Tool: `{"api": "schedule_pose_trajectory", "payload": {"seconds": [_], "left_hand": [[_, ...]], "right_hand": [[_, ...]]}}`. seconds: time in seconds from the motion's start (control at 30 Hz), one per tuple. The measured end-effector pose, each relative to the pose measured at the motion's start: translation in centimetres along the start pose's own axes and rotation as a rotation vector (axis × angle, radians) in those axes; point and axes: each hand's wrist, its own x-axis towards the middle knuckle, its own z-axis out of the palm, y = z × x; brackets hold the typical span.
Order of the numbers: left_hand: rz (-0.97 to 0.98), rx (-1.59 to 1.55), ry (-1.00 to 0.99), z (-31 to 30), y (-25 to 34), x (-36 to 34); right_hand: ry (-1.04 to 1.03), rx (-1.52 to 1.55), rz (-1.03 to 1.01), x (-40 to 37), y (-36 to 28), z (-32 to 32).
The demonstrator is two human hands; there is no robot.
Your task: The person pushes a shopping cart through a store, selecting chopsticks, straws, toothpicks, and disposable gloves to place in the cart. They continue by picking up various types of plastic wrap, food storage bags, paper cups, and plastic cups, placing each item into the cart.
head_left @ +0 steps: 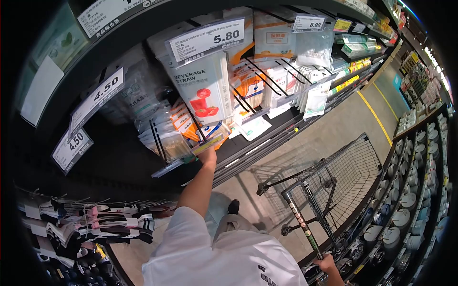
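My left hand (207, 155) is raised to the lower shelf display, its fingers mostly hidden behind a tag strip (208, 143) and hanging packets. Just above it hangs a white beverage straw packet (202, 90) with a red drink picture. Orange and white packets (186, 121) hang beside that packet, over the fingers. At the lower right, my right hand (325, 263) is wrapped round the end of the handle (303, 224) of a shopping cart (348, 176). The cart's wire basket looks empty.
Price tags (213, 38) line the upper shelf edge. Socks (114, 220) hang at the lower left. Shelves of bowls and plates (391, 235) run along the right side. Grey floor (343, 114) with yellow lines lies between the shelves.
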Motion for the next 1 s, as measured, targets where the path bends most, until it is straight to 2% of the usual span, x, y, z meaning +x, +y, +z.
{"api": "schedule_pose_trajectory", "payload": {"seconds": [0.07,0.23,0.37,0.43,0.57,0.67,0.7,0.8,0.83,0.93,1.0], "left_hand": [[-0.068,-0.085,-0.094,-0.3,0.1,-0.1],[-0.143,-0.239,-0.185,-1.3,3.5,-1.5],[-0.124,-0.3,-0.212,-1.6,1.6,-1.6],[-0.096,-0.369,-0.185,-1.5,2.7,-3.3],[-0.286,-0.708,-0.43,-2.9,5.9,-7.7],[-0.39,-0.752,-0.529,-4.6,9.2,-11.0],[-0.359,-0.765,-0.6,-5.1,9.7,-12.2],[-0.476,-0.762,-0.753,-7.2,11.6,-15.7],[-0.49,-0.769,-0.746,-7.5,12.1,-17.3],[-0.611,-0.757,-0.821,-8.7,12.0,-21.0],[-0.615,-0.752,-0.883,-9.3,11.3,-23.1]], "right_hand": [[0.0,0.031,0.008,-1.2,-1.7,-0.7],[-0.041,0.065,0.005,-0.6,-0.9,-0.5],[-0.037,0.046,-0.016,-1.3,-1.9,-0.9],[-0.023,0.065,-0.025,-1.4,-2.0,-0.9],[-0.032,0.196,-0.03,-2.2,-2.9,-1.0],[-0.071,0.155,0.019,-2.1,-3.1,-1.2],[-0.052,0.124,-0.021,-1.7,-2.5,-1.0],[-0.024,0.079,-0.098,-1.4,-1.7,-0.7],[-0.028,0.107,-0.106,-0.7,-1.1,-0.3],[-0.028,0.165,-0.154,-0.9,-0.5,-0.3],[0.01,0.202,-0.222,-0.4,0.1,0.3]]}}
